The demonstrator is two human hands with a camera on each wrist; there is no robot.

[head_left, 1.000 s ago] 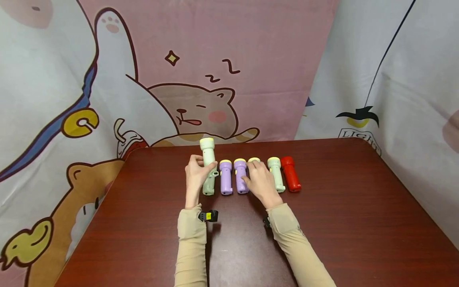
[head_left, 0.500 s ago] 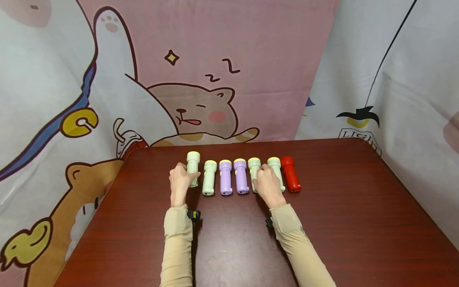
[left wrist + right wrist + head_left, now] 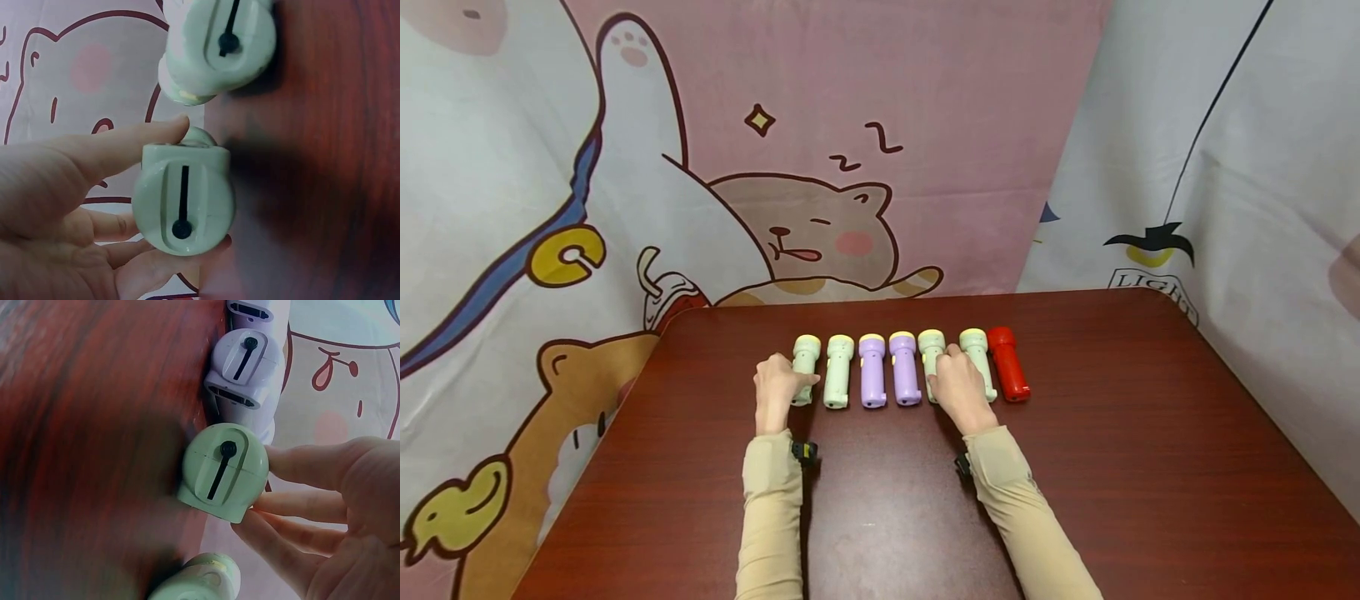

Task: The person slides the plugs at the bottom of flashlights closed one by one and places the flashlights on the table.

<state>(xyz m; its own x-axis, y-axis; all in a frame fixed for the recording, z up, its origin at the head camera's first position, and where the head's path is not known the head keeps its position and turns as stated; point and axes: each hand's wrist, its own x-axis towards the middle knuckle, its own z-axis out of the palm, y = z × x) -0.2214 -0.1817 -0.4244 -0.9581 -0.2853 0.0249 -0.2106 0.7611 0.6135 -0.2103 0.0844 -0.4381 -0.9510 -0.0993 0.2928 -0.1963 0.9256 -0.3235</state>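
At the left end of a row of flashlights, my left hand (image 3: 775,385) grips a pale green flashlight (image 3: 806,353). The left wrist view shows the thumb on one side of its butt end (image 3: 209,215) and fingers curled under the other. My right hand (image 3: 958,385) holds another pale green flashlight (image 3: 932,343), right of the purple pair, between thumb and fingers. Its butt end (image 3: 228,472) faces the right wrist camera. A second green flashlight (image 3: 838,371) lies just right of my left hand.
Two purple flashlights (image 3: 872,371) lie mid-row, heads pointing away. Right of my right hand are a green flashlight (image 3: 976,348) and a red flashlight (image 3: 1009,365). The dark wooden table (image 3: 1150,450) meets a cartoon-printed cloth (image 3: 985,125) at the back.
My left hand has carried its green flashlight leftward and lowered it to the row's left end. My right hand has shifted slightly right and nearer along its flashlight.
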